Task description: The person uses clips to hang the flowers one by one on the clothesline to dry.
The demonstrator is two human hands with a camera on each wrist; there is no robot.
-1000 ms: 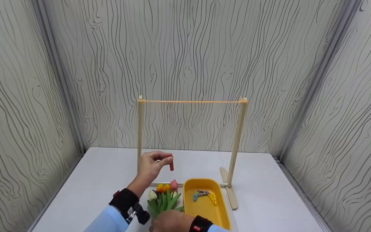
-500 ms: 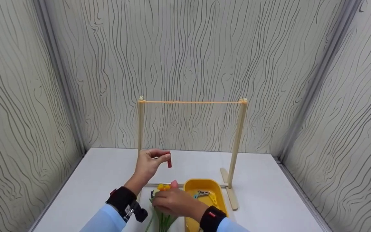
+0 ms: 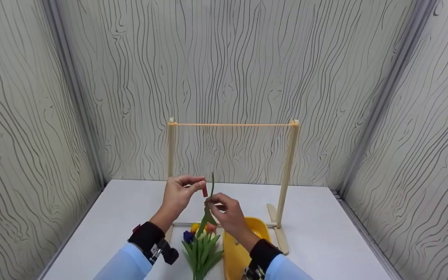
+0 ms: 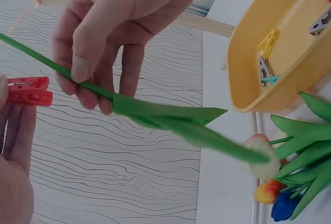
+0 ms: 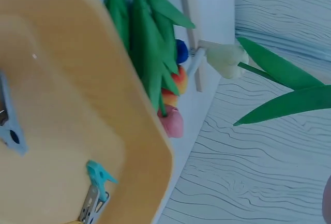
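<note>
My left hand (image 3: 178, 196) pinches a red clothespin (image 4: 31, 90) between thumb and fingers, above the table. Beside it, my right hand (image 3: 230, 214) pinches the green stem of a white artificial tulip (image 4: 160, 115). This tulip hangs head down: its stem end points up past the clothespin, and its white blossom (image 5: 226, 61) is at the bottom. The clothespin's tip is close to the stem, with a small gap in the left wrist view. Below both hands lies a bunch of tulips (image 3: 200, 251) with blue, yellow-orange and pink heads.
A yellow tray (image 3: 231, 258) stands right of the bunch, partly behind my right forearm. Inside it lie several clothespins, among them a yellow one (image 4: 268, 43) and a turquoise one (image 5: 98, 177). Behind, a wooden frame (image 3: 287, 175) carries a stretched orange cord (image 3: 233, 125).
My right hand has gone from the bunch up to beside my left hand, lifting out the white tulip and turning it head down. My left hand keeps the red clothespin, slightly higher.
</note>
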